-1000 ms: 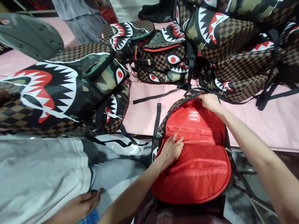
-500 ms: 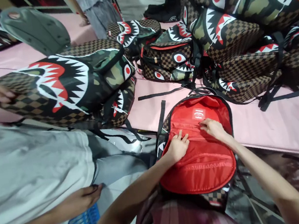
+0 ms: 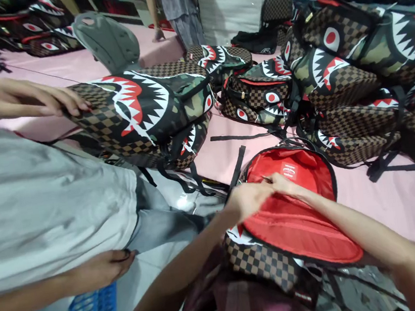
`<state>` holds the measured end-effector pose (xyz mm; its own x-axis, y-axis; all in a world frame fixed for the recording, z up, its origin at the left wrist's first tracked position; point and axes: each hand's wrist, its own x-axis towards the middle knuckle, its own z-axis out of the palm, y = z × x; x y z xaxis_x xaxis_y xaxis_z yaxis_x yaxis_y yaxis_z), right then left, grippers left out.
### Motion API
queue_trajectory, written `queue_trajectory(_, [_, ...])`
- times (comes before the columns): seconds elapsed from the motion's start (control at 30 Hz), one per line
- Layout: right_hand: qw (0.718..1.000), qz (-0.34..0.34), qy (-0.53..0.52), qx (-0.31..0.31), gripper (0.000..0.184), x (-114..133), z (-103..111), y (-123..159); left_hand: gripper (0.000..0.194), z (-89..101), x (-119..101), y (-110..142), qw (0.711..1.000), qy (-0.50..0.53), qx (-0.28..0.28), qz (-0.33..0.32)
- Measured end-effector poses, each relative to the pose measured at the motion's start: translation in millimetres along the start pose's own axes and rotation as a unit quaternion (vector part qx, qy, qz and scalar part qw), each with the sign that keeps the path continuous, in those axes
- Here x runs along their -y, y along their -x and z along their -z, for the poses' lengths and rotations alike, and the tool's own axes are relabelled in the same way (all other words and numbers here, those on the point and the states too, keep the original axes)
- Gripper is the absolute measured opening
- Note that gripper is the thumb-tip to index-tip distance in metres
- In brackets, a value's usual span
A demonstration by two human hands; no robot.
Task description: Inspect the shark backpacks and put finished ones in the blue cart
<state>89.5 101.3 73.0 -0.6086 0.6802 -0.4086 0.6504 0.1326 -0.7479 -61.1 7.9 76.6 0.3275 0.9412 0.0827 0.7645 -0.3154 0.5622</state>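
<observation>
"While the head view looks down, where's the open backpack (image 3: pixel 292 221)?"

"Straddling the tabletop's (image 3: pixel 379 199) near edge, long axis running near to far."

"And the fingers (image 3: pixel 278 182)?"

"Curled over its red lining (image 3: pixel 310 167), right hand (image 3: pixel 283 185) nearer its middle, left hand (image 3: pixel 250 201) blurred; I can't tell what they grip."

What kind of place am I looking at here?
Probably a bag workshop or stockroom: a pink-covered table bears a pile of similar shark-print backpacks, a red-lined backpack lies open at its edge, and a co-worker's hand touches another backpack.
</observation>
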Motion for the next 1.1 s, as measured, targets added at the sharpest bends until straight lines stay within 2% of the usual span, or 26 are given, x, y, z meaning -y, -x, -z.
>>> queue_trajectory(0.03, [1.0,-0.007,-0.015,-0.012,0.035,-3,5,4,0.035,10.7,18,1,0.998,0.038,-0.023,0.038])
queue_trajectory(0.07, [0.999,-0.014,-0.028,-0.029,0.037,-5,13,7,0.033,16.8,35,2,0.985,0.115,-0.049,0.117])
queue_trajectory(0.1, [0.998,-0.022,-0.04,-0.048,0.04,-7,24,10,0.03,18.1,50,1,0.966,0.176,-0.051,0.181])
queue_trajectory(0.17, [0.993,-0.038,-0.057,-0.093,0.043,-7,56,18,0.027,9.3,72,1,0.942,0.241,-0.029,0.234])
queue_trajectory(0.23, [0.982,-0.047,-0.07,-0.167,0.042,-2,98,34,0.029,-5.2,84,3,0.936,0.269,-0.002,0.229])
queue_trajectory(0.3, [0.944,-0.034,-0.093,-0.313,0.036,8,140,59,0.028,-15.0,90,7,0.926,0.305,0.011,0.222])
queue_trajectory(0.33, [0.908,-0.009,-0.089,-0.409,0.033,15,156,74,0.028,-16.8,92,9,0.921,0.322,0.016,0.22])
queue_trajectory(0.4, [0.863,0.039,-0.08,-0.497,0.024,30,174,102,0.027,-15.5,97,11,0.912,0.345,0.023,0.222])
queue_trajectory(0.43, [0.853,0.077,-0.082,-0.51,0.021,37,173,114,0.027,-13.8,100,11,0.908,0.351,0.023,0.225])
queue_trajectory(0.5, [0.864,0.098,-0.065,-0.49,0.017,46,153,130,0.024,-11.7,105,9,0.906,0.352,0.014,0.237])
queue_trajectory(0.63, [0.933,0.019,-0.037,-0.356,0.024,42,79,129,0.018,-20.4,110,5,0.903,0.33,-0.042,0.271])
queue_trajectory(0.73, [0.951,-0.017,-0.087,-0.296,0.033,27,38,117,0.024,-32.5,109,5,0.891,0.333,-0.069,0.302])
queue_trajectory(0.8, [0.951,-0.045,-0.12,-0.28,0.04,15,24,114,0.029,-38.3,108,6,0.879,0.344,-0.075,0.321])
queue_trajectory(0.93, [0.951,-0.065,-0.128,-0.273,0.042,-2,14,112,0.032,-39.3,110,9,0.87,0.361,-0.085,0.326])
queue_trajectory(1.0, [0.963,-0.043,-0.095,-0.25,0.037,-3,8,104,0.03,-35.1,113,12,0.876,0.363,-0.086,0.305])
queue_trajectory(1.1, [0.983,-0.01,-0.045,-0.178,0.035,7,-9,85,0.026,-25.4,117,19,0.897,0.36,-0.057,0.25])
